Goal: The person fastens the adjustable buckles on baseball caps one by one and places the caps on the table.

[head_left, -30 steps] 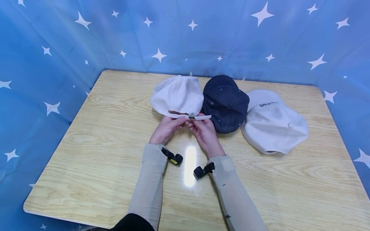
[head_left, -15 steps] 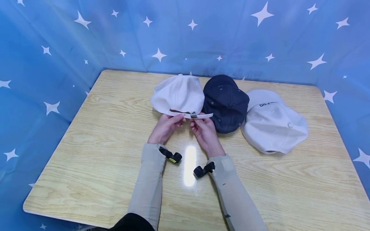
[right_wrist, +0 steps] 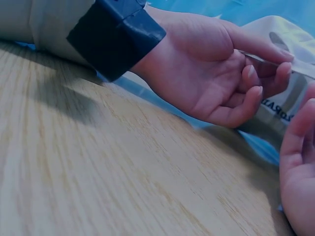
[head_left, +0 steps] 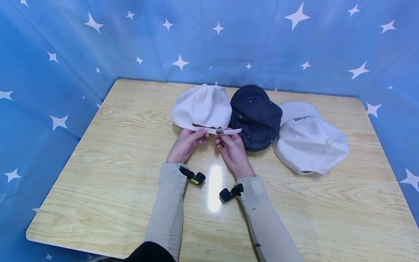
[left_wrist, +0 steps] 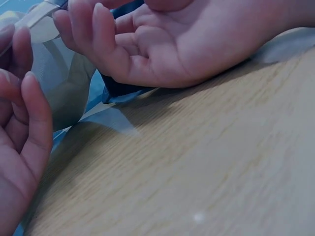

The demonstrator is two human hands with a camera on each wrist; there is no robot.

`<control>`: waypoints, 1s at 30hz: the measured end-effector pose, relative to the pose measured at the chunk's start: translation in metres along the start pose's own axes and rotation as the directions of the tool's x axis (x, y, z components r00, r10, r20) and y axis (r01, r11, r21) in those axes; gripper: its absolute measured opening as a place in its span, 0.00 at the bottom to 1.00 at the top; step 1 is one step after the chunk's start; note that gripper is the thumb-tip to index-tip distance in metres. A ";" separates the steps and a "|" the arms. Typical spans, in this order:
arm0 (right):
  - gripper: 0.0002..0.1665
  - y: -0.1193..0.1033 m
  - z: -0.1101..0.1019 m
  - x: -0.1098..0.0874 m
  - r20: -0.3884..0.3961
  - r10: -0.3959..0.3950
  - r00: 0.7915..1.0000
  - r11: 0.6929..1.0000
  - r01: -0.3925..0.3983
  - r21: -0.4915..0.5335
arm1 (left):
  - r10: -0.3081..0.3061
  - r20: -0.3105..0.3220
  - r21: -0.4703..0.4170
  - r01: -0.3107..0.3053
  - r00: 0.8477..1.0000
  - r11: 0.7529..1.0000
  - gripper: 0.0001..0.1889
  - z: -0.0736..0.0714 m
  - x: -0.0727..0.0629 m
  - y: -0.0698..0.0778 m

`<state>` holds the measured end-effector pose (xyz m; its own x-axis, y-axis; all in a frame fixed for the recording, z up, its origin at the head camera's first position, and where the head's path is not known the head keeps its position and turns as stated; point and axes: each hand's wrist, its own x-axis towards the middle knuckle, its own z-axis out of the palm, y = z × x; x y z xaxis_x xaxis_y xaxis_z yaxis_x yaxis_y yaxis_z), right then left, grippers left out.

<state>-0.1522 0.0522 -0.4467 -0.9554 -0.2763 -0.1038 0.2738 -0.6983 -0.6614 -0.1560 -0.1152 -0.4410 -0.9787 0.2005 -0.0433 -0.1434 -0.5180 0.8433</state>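
Observation:
A white baseball cap (head_left: 202, 105) sits at the back of the table, its rear opening toward me. My left hand (head_left: 186, 143) pinches the cap's white back strap (head_left: 229, 131) left of a small metal buckle (head_left: 219, 130). Right of the buckle, my right hand (head_left: 233, 151) pinches the same strap between thumb and fingers, and the strap's loose end sticks out past it. In the right wrist view the left hand (right_wrist: 197, 69) grips the strap, with dark lettering on the cap behind. Both hands stay close over the tabletop.
A navy cap (head_left: 255, 120) lies right beside the white one, near my right hand. Farther right is another white cap (head_left: 312, 142) with dark lettering. The wooden table (head_left: 108, 163) ends at a blue star-patterned curtain (head_left: 196, 43).
The strap has straightened and risen slightly, and its buckle now shows face-on. My left hand has shifted a little left along the strap; the right hand has barely moved.

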 end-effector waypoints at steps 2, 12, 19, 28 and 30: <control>0.06 0.000 0.000 0.000 0.006 0.000 1.000 1.000 -0.001 0.016 | -0.001 -0.001 0.003 0.001 1.000 1.000 0.06 0.000 0.000 0.000; 0.08 0.000 0.000 -0.001 -0.003 0.005 1.000 1.000 -0.005 -0.005 | -0.021 -0.004 0.006 0.021 1.000 1.000 0.05 -0.001 0.000 0.000; 0.09 0.000 0.000 -0.001 0.004 0.004 1.000 1.000 -0.004 -0.015 | -0.008 -0.001 0.015 0.008 1.000 1.000 0.04 0.001 0.000 -0.001; 0.06 -0.001 0.000 -0.001 0.027 0.007 1.000 1.000 -0.006 -0.027 | -0.011 0.001 0.019 0.011 1.000 1.000 0.03 0.002 0.000 -0.001; 0.07 -0.001 0.001 -0.001 0.031 0.007 0.999 0.999 -0.006 -0.033 | -0.011 0.010 0.023 0.011 1.000 1.000 0.03 0.003 0.000 -0.001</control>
<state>-0.1517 0.0526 -0.4455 -0.9495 -0.3019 -0.0855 0.2761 -0.6746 -0.6845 -0.1553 -0.1124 -0.4404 -0.9755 0.2147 -0.0476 -0.1510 -0.4968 0.8546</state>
